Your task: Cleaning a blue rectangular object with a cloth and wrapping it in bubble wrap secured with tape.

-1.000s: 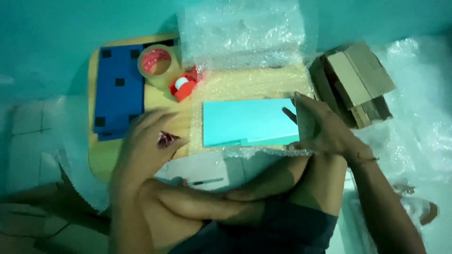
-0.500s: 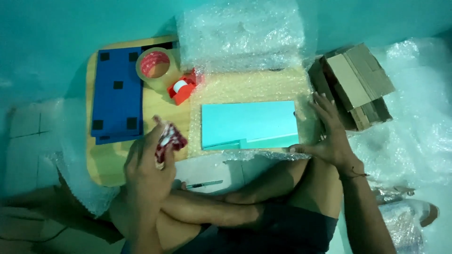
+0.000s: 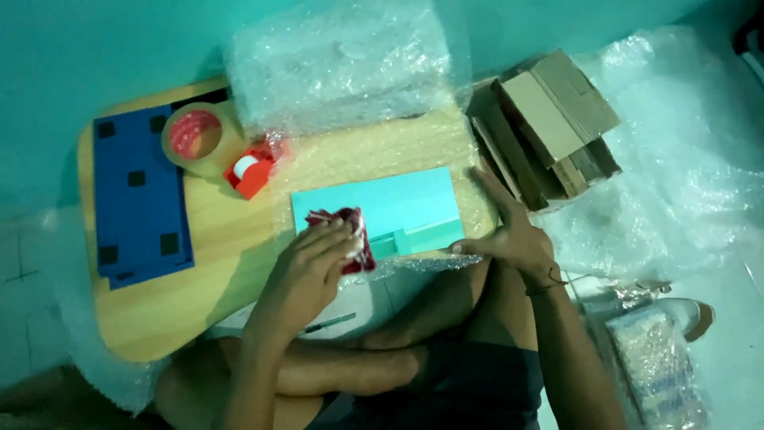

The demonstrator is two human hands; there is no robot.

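The left hand (image 3: 314, 267) has its grip closed on a small red-and-white packet (image 3: 352, 239), pressed onto the teal box (image 3: 382, 211) mid-worktop. The right hand (image 3: 509, 235), released and flat, steadies the box's right edge. Judged: placing stage; bubble wrap (image 3: 342, 72) waits at the far edge.

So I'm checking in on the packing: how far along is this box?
Done: the teal box lies on bubble wrap spread over the board. In hand: the left hand holds a small red item on the box; the right hand steadies its corner. Left: the wrap isn't folded over, and the tape sits unused.
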